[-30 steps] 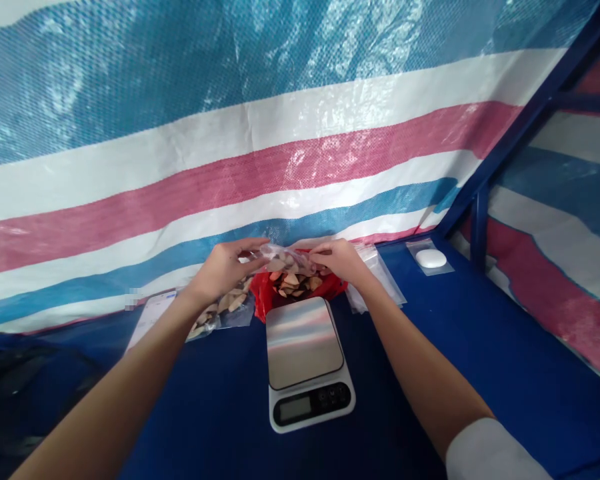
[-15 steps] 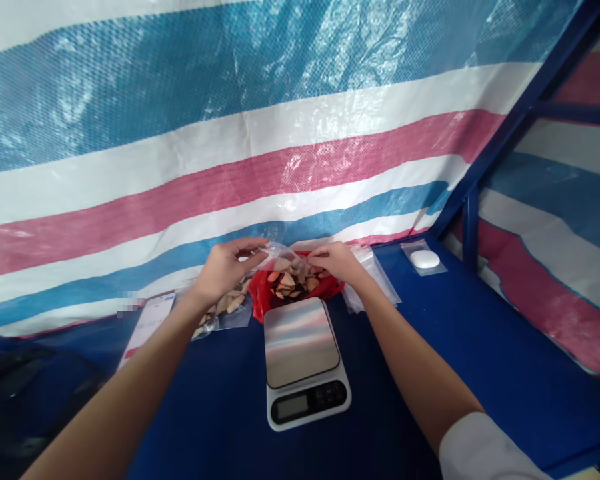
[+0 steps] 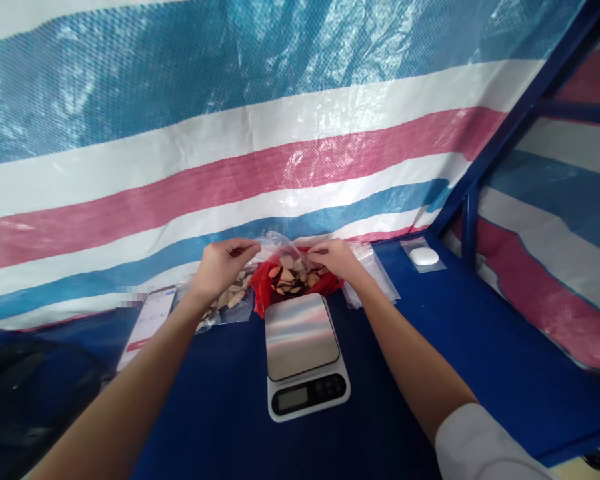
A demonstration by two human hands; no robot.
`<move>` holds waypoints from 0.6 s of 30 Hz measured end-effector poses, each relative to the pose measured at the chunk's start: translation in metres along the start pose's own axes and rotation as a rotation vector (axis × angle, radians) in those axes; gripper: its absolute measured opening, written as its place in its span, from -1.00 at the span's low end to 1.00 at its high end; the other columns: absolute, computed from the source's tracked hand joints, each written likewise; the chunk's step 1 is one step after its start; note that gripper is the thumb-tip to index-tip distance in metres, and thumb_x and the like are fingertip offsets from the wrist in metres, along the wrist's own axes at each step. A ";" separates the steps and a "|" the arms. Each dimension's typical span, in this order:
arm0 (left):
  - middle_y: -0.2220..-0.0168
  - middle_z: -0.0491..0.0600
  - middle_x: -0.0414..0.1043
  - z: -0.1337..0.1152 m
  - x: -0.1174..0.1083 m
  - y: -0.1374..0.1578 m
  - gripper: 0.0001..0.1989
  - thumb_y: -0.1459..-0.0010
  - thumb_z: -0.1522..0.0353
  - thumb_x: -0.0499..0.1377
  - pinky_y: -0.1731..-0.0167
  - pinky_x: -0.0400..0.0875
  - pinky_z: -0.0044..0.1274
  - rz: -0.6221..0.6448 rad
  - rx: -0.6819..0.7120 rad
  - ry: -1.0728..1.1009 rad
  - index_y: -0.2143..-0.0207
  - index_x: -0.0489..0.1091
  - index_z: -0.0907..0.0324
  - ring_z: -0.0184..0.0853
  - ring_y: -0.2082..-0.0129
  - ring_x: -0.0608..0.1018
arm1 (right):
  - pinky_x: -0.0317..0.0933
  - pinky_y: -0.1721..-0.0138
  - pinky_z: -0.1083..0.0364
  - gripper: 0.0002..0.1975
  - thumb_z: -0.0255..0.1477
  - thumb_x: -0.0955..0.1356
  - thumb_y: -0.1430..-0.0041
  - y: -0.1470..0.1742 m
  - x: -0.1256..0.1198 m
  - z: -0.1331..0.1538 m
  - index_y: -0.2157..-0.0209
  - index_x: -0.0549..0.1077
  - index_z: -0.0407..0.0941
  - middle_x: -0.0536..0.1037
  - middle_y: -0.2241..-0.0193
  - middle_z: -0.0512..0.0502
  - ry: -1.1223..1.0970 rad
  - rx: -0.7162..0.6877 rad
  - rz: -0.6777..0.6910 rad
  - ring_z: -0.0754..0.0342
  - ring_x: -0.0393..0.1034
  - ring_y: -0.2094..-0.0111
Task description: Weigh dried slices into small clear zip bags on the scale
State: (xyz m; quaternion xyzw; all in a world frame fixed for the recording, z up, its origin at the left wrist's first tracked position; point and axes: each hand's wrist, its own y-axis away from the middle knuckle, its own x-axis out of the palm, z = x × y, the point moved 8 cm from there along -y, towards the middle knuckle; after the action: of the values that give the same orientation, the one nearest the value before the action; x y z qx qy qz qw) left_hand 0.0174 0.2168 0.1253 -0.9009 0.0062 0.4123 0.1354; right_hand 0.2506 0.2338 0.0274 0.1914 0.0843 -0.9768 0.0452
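Observation:
My left hand [image 3: 225,265] pinches one side of a clear plastic bag [image 3: 276,241] above a red plastic bag [image 3: 263,288]. On the bag's other side, my right hand [image 3: 334,259] has thumb and fingers closed on the clear film. Tan and brown slices [image 3: 293,275], which look like dried wood or root pieces, lie in the red bag; some show through the clear film. Just in front stands a digital kitchen scale [image 3: 303,340], its steel plate bare. Left of the red bag, clear bags of similar slices [image 3: 234,293] lie partly behind my left wrist.
A stack of clear zip bags [image 3: 373,273] lies right of the red bag. Farther right is a white oval object [image 3: 424,257] on a small clear bag. A phone [image 3: 147,323] leans at the left, near a dark bag [image 3: 35,393]. Striped tarpaulin [image 3: 260,167] closes off the back.
My left hand has moved slightly left, away from my right hand, drawing the clear bag's mouth wider. The right hand has stayed nearly in place. The view has shifted a little.

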 end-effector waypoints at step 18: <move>0.32 -0.01 0.65 -0.015 -0.008 -0.004 -0.59 -0.10 0.00 0.20 0.27 0.44 -0.44 -0.010 0.050 -0.014 0.32 0.60 0.14 -0.18 0.31 0.60 | 0.29 0.36 0.15 -0.80 -0.43 0.37 -0.16 0.002 0.000 0.011 0.44 0.66 -0.06 0.67 0.41 -0.01 0.137 -0.043 -0.046 0.05 0.51 0.39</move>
State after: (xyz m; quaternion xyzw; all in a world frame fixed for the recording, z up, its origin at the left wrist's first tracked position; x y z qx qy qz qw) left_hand 0.0240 0.2158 0.1414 -0.8943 0.0113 0.4178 0.1600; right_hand 0.2468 0.2299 0.0376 0.2549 0.1127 -0.9602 0.0208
